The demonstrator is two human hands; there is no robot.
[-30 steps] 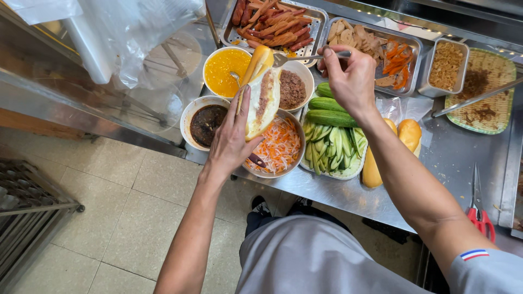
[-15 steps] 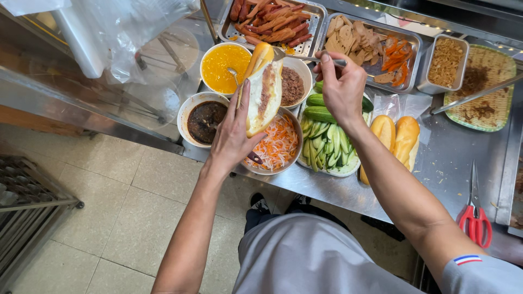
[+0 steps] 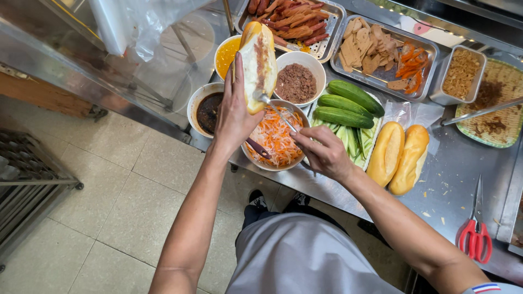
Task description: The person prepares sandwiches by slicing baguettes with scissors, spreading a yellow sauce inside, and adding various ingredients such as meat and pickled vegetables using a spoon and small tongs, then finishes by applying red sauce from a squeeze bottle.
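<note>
My left hand (image 3: pixel 235 111) holds a split bread roll (image 3: pixel 258 62) upright, its cut side with a brown spread facing me. In my right hand (image 3: pixel 322 151) is a metal fork (image 3: pixel 275 109) whose tines touch the roll's lower end. Both hands hover over a metal bowl of shredded carrot and white radish (image 3: pixel 275 139). A small bowl of dark sauce (image 3: pixel 206 109) sits left of it, and a white bowl of brown minced filling (image 3: pixel 296 83) lies just behind.
Whole and sliced cucumbers (image 3: pixel 348 103) fill a dish beside two plain bread rolls (image 3: pixel 399 155). Metal trays of sausages (image 3: pixel 294 22) and sliced meats (image 3: pixel 381 54) line the back of the steel counter (image 3: pixel 457 179). Red scissors (image 3: pixel 476 234) lie at the right. A yellow sauce bowl (image 3: pixel 226 54) stands behind the roll.
My right hand came back from the far meat tray toward me and now holds the fork at the roll above the carrot bowl. The left hand stayed on the roll.
</note>
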